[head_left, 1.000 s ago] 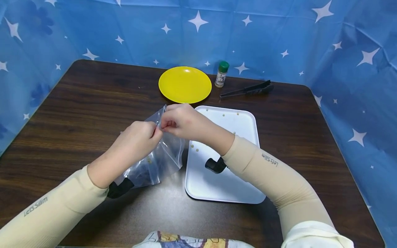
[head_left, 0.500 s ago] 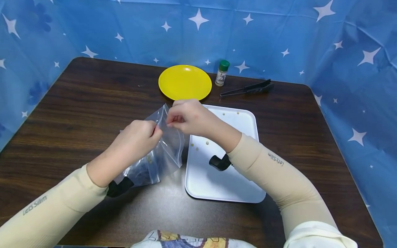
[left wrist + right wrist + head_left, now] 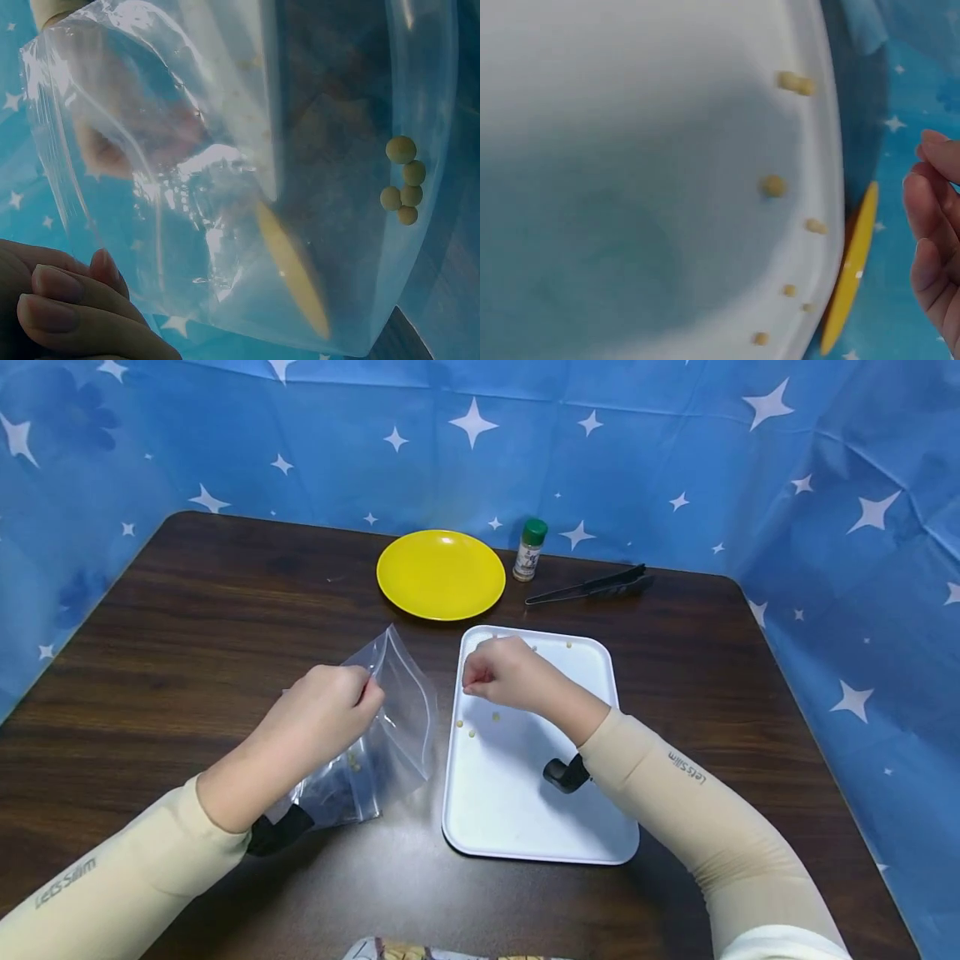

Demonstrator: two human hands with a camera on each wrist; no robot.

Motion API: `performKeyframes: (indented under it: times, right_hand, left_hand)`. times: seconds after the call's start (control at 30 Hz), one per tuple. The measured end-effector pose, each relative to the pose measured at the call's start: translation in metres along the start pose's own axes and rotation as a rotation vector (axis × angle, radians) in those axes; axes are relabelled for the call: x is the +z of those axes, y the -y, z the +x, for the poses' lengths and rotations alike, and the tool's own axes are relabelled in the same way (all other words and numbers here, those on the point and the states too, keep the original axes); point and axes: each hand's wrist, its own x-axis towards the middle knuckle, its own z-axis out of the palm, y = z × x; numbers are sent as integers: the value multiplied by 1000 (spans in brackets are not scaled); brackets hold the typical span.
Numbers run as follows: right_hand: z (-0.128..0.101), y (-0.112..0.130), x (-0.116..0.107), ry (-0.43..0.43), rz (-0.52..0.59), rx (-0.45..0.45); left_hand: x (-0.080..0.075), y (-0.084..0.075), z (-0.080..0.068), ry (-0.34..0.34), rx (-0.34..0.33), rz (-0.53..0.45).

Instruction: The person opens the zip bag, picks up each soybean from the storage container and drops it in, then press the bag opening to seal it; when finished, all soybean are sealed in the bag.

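Observation:
My left hand (image 3: 366,690) pinches the top edge of a clear zip bag (image 3: 399,710) and holds it up over the table. The left wrist view shows its fingers (image 3: 71,307) beside the bag (image 3: 225,187), with several yellow beans (image 3: 403,181) inside. Over the upper left of the white tray (image 3: 525,814) hovers my right hand (image 3: 474,677), fingers curled, with nothing seen in them. In the right wrist view those fingers (image 3: 934,225) hang above the tray (image 3: 630,150), where several loose beans (image 3: 772,185) lie. Other beans (image 3: 471,733) lie just below that hand.
A yellow plate (image 3: 440,574) sits behind the tray, with a green-capped spice jar (image 3: 529,550) and black tongs (image 3: 592,586) to its right. The dark wooden table (image 3: 187,610) is walled by a blue star-print cloth (image 3: 825,527) at the back and sides.
My right hand let go of the bag's mouth and moved right and down to the tray. The left hand still holds the bag's edge, and the bag mouth hangs open.

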Motion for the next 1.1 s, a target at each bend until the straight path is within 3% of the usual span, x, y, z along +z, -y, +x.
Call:
performKeyframes:
  times: [0.13,0.27,0.43,0.63,1.1]
  right_hand:
    - [-5,-5,12,45,-50,-2]
    - [-5,-8,24,87,-126,-61]
    - [-5,-7,35,111,-139,-106]
    - [-7,-6,41,91,-132,-163]
    - [-9,-2,46,61,-111,-198]
  left_hand:
    - [1,0,1,-15,22,-5]
    - [1,0,1,-23,32,-3]
    - [0,1,0,-19,22,-4]
    - [-1,2,0,-20,20,-9]
    - [-2,5,-2,-5,1,-16]
